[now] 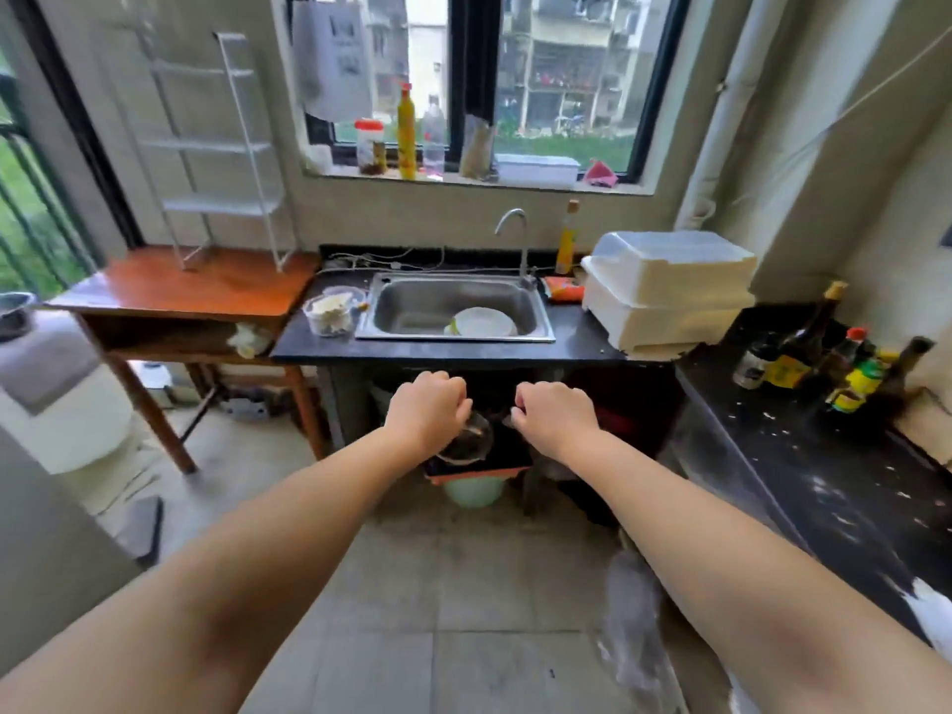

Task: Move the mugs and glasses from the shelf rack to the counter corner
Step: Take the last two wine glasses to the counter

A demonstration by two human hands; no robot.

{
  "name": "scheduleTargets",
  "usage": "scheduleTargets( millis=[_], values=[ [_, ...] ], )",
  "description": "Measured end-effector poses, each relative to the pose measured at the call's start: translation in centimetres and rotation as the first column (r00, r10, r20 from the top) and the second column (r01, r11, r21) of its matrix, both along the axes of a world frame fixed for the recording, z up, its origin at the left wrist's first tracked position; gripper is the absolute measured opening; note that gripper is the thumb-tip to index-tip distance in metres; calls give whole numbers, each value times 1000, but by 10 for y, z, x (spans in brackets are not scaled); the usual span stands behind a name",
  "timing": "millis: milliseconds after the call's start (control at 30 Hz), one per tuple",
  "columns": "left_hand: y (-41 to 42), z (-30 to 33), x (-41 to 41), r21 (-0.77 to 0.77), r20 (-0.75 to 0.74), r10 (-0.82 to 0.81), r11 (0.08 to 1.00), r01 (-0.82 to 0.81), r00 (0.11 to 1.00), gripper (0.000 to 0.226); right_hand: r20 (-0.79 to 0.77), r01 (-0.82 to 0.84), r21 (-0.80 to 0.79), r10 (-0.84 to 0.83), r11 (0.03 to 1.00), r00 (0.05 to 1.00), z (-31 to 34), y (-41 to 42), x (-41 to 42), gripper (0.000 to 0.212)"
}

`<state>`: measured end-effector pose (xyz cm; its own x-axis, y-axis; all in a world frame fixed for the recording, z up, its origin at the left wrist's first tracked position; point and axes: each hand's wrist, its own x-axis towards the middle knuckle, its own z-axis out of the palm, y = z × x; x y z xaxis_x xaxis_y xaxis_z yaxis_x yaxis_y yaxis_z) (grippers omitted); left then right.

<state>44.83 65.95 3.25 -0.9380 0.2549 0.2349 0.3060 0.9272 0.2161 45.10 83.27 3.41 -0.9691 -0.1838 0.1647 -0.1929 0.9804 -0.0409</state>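
My left hand (pixel 427 409) is held out in front of the sink counter, its fingers curled round the rim of a clear glass mug (pixel 463 441) that hangs below it, tilted. My right hand (pixel 557 415) is level beside it with curled fingers. A small clear glass piece (pixel 509 420) shows at its fingertips, and the rest is hidden under the hand. The white wire shelf rack (pixel 221 146) stands on the wooden table (pixel 170 286) at the left, its shelves bare. The dark counter (pixel 803 456) runs along the right to its corner.
A steel sink (pixel 412 306) with a white plate (pixel 484 322) lies straight ahead. White foam boxes (pixel 669 296) sit right of it. Sauce bottles (pixel 824 353) crowd the right counter's far end. A plastic tub (pixel 329 314) sits left of the sink, and a green basin (pixel 474 489) stands on the floor.
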Motion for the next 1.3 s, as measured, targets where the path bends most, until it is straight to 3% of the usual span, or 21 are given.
scheduleTargets(
  millis=[167,467,1033,1300],
  values=[
    [-142,4,-27,-1,11,188,982,-188,982,24,0,-167,-23,167,986,986,-3,-143,-46,29],
    [-301,11,-88,72,23,382,921,-383,924,28,12,-359,-16,359,933,933,5,-302,-149,27],
    [-516,67,-349,293,-55,577,789,-540,815,26,-161,-469,-43,457,882,875,80,-522,-447,28],
    [-621,100,-494,390,-124,493,822,-415,861,24,-226,-397,-126,364,909,904,100,-629,-574,27]
  ],
)
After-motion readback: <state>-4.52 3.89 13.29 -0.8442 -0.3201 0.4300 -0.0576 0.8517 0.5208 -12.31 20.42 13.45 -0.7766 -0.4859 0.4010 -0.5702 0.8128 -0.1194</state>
